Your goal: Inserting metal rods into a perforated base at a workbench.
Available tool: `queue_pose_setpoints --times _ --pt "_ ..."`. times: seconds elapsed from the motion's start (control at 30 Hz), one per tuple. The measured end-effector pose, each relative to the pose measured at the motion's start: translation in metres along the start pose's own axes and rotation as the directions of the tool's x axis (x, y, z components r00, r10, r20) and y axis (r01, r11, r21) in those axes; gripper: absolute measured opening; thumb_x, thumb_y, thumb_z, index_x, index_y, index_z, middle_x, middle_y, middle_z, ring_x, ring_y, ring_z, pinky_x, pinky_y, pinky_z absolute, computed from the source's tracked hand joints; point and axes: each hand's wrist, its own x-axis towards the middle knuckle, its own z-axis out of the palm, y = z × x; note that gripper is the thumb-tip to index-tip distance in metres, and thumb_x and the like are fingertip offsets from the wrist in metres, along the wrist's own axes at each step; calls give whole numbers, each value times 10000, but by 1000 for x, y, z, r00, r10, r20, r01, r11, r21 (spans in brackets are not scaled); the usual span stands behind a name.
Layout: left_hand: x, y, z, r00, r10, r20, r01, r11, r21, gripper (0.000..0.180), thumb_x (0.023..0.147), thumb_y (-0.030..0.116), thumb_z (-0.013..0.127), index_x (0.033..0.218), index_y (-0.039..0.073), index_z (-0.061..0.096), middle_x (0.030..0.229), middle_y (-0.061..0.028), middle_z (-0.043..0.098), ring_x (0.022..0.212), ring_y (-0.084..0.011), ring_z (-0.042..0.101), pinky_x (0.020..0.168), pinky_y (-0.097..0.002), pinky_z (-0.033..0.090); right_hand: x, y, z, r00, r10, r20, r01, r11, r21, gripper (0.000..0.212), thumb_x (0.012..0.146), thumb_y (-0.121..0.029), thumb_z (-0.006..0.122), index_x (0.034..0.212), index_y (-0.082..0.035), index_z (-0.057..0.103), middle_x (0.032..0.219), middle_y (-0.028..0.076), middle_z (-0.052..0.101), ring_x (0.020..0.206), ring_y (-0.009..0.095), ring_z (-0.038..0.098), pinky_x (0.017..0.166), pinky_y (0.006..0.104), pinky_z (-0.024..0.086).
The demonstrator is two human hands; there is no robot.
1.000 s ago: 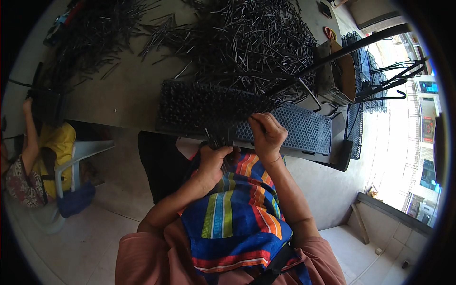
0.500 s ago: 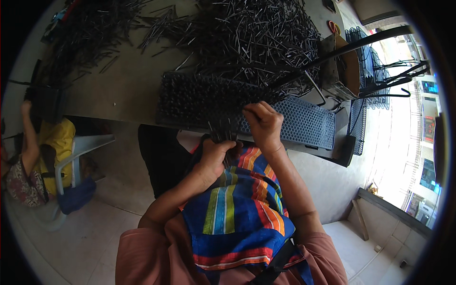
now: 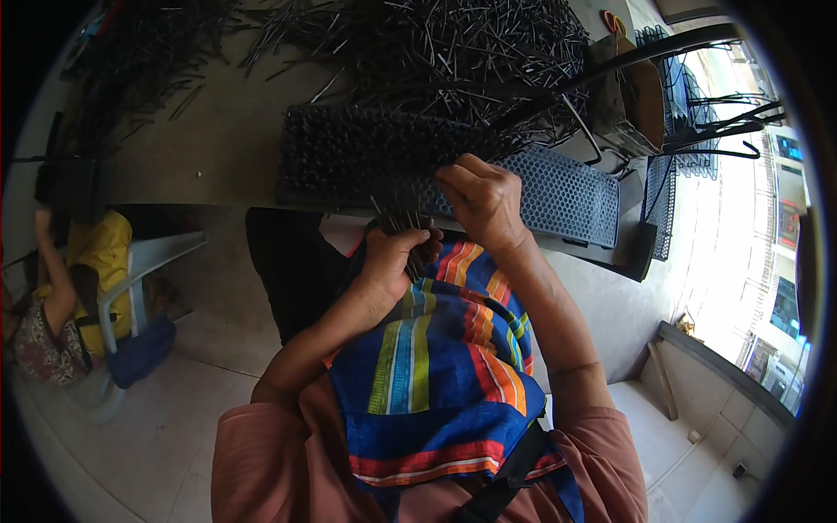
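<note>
While the left hand [image 3: 392, 254] grips a bundle of thin black sticks [image 3: 395, 215] just off the near edge of the surface [image 3: 218, 166], the right hand [image 3: 486, 202] is pinched narrow at the tray [image 3: 567, 193]; whether it holds a stick, I cannot tell. Standing sticks in holes seems the step, calling next for straight aim. Bare holes lie open rightward; a loose pile [image 3: 462, 44] crowds the far side.

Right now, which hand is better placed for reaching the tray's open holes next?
Probably the right hand: it is beside the open holes of the perforated tray, while the left hand grips a bundle of thin dark strips.
</note>
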Motion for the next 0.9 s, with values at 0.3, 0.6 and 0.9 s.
queue_pose_setpoints --times 0.3,0.6,0.9 --pt "1 -2 2 1000 14 -25 -13 1000 16 175 824 -40 600 992 2 625 849 -140 693 710 -226 676 629 -321 552 2 6 9 995 95 -29 -97 994 -44 101 752 -94 740 848 -76 712 756 76 617 648 287 646 556 347 511" --pt "-6 1 12 990 8 141 -30 987 160 199 825 -55 592 999 -6 674 871 -102 699 745 -187 689 653 -312 578 -49 2 15 735 595 324 -662 530 530 164 751 -91 741 842 38 696 703 112 683 600 151 639 557 286 490" --pt "-8 -8 22 973 186 135 -216 939 267 160 839 -46 608 972 -5 687 885 -81 706 705 -142 684 628 -255 567 -44 -1 7 572 668 475 -746 184 640 121 824 -40 714 888 60 692 675 42 639 524 78 547 458 223 415"
